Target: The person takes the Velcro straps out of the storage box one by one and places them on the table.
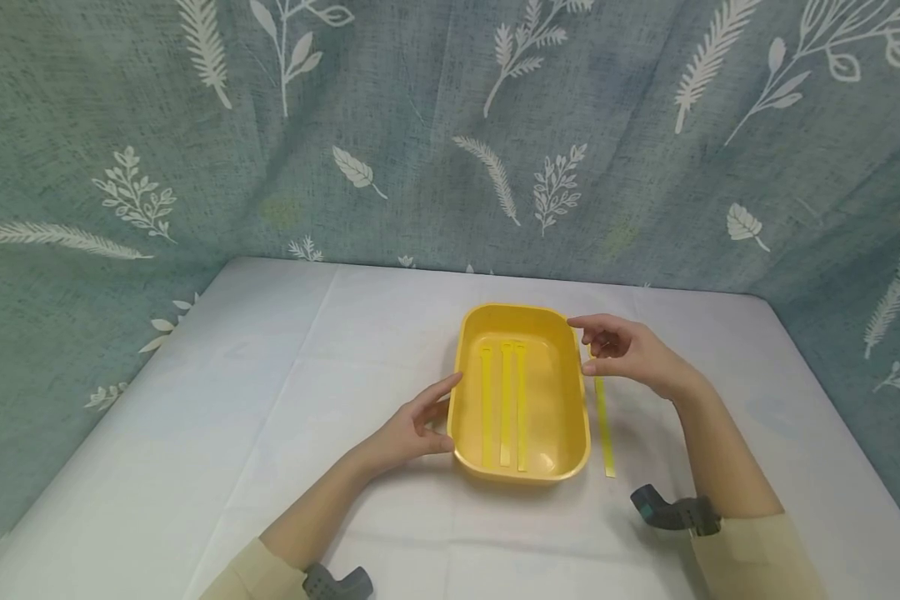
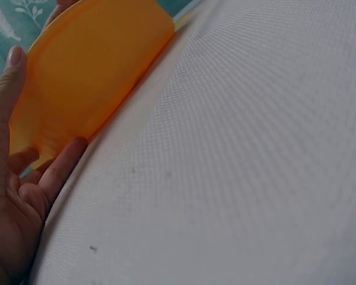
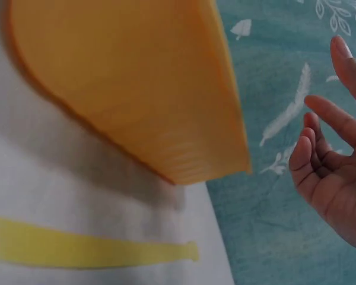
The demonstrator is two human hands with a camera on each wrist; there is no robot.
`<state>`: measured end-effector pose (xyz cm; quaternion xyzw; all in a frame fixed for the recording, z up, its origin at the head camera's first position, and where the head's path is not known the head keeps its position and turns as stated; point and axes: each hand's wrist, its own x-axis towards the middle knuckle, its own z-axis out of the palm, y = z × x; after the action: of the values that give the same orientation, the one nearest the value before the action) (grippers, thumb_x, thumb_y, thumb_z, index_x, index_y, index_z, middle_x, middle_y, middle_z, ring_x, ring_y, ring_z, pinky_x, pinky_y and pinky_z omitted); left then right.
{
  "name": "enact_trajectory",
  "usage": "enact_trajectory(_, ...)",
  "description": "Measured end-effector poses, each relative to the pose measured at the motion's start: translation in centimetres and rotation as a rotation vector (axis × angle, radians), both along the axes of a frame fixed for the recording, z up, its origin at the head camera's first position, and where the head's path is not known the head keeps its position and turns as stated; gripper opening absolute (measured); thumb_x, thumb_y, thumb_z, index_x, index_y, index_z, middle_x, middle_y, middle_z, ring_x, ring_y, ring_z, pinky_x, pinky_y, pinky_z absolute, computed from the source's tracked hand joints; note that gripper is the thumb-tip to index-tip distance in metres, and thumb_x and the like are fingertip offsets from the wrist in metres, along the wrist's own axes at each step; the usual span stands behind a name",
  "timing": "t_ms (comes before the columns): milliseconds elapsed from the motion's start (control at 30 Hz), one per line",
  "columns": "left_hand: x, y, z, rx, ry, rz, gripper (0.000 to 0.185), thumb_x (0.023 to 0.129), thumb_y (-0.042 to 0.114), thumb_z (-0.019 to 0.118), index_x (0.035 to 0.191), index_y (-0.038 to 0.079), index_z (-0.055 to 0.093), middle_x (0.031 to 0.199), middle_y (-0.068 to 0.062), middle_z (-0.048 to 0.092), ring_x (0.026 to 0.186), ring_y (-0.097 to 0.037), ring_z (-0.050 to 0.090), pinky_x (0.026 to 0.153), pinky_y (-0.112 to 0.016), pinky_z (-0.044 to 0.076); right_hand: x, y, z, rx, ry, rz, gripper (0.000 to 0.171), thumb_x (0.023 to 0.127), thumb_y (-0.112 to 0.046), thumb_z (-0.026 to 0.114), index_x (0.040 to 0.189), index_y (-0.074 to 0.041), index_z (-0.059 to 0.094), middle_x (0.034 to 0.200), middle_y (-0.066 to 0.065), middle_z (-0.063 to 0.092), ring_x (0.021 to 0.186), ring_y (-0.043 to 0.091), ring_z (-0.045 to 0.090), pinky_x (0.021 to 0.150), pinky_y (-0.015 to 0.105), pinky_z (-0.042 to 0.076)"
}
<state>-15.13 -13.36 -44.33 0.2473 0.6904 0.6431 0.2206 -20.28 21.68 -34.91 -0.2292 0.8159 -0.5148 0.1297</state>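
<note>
A yellow rectangular tray (image 1: 547, 478) sits on the white table. Inside it, three thin yellow strips (image 1: 505, 404) with small T-shaped ends lie side by side lengthwise. My left hand (image 1: 408, 429) touches the tray's left side with fingers spread; in the left wrist view its fingertips (image 2: 77, 145) meet the outer wall low down and the thumb is up near the rim. By the upper right side hovers my right hand (image 1: 630, 354), thumb and index finger apart, nothing between them. Another yellow strip (image 1: 605, 429) lies on the table right of the tray, partly hidden by this hand.
White cloth (image 1: 330, 333) covers the table. Behind it hangs a blue-green curtain (image 1: 420, 125) with white leaf prints. A dark wrist camera (image 1: 675, 510) is strapped on the right forearm, and another wrist camera (image 1: 337, 583) on the left.
</note>
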Motion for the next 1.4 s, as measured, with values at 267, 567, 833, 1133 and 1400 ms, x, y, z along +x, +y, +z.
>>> enact_trajectory(267,0.1,0.1,0.2,-0.008,-0.021,0.011,0.085,0.079,0.008,0.069,0.146,0.021,0.019,0.152,0.004,0.012,0.137,-0.031,0.019,0.088,-0.033,0.049,-0.8,-1.1,1.7,0.036,0.003,-0.003,0.058,0.076,-0.018,0.074,0.129,-0.013,0.050,0.097,0.013,0.047,0.080,0.020,0.044,0.063,0.024,0.043)
enact_trajectory(567,0.1,0.0,-0.1,0.014,0.001,-0.005,0.084,0.079,0.009,0.069,0.145,0.024,0.020,0.153,0.005,0.010,0.137,-0.030,0.020,0.090,-0.031,0.048,-1.8,-2.9,2.7,-0.006,-0.049,0.041,0.057,0.076,-0.015,0.073,0.128,-0.014,0.050,0.097,0.008,0.046,0.082,0.019,0.043,0.065,0.025,0.043)
enact_trajectory(833,0.1,0.1,-0.2,0.019,-0.008,-0.014,0.085,0.080,0.008,0.068,0.146,0.024,0.018,0.153,0.004,0.009,0.137,-0.032,0.018,0.090,-0.033,0.048,-3.0,-5.1,2.4,-0.067,-0.078,0.100,0.054,0.077,-0.016,0.072,0.127,-0.010,0.052,0.094,0.008,0.049,0.077,0.017,0.043,0.064,0.028,0.042)
enact_trajectory(1133,0.1,-0.1,0.0,0.009,-0.026,-0.002,0.085,0.078,0.015,0.071,0.145,0.027,0.020,0.153,0.004,0.012,0.137,-0.031,0.021,0.090,-0.033,0.048,-5.5,-6.9,0.0,-0.038,-0.221,0.159,0.055,0.080,-0.018,0.070,0.128,-0.002,0.049,0.094,0.007,0.050,0.082,0.015,0.045,0.076,0.033,0.044)
enact_trajectory(1400,0.1,-0.1,-0.1,0.001,-0.033,0.000,0.083,0.079,0.010,0.069,0.145,0.028,0.020,0.153,0.003,0.012,0.136,-0.031,0.023,0.089,-0.034,0.049,-6.5,-8.6,-1.9,0.016,-0.263,0.159,0.058,0.078,-0.014,0.071,0.130,-0.002,0.047,0.094,0.006,0.053,0.079,0.015,0.050,0.075,0.024,0.046)
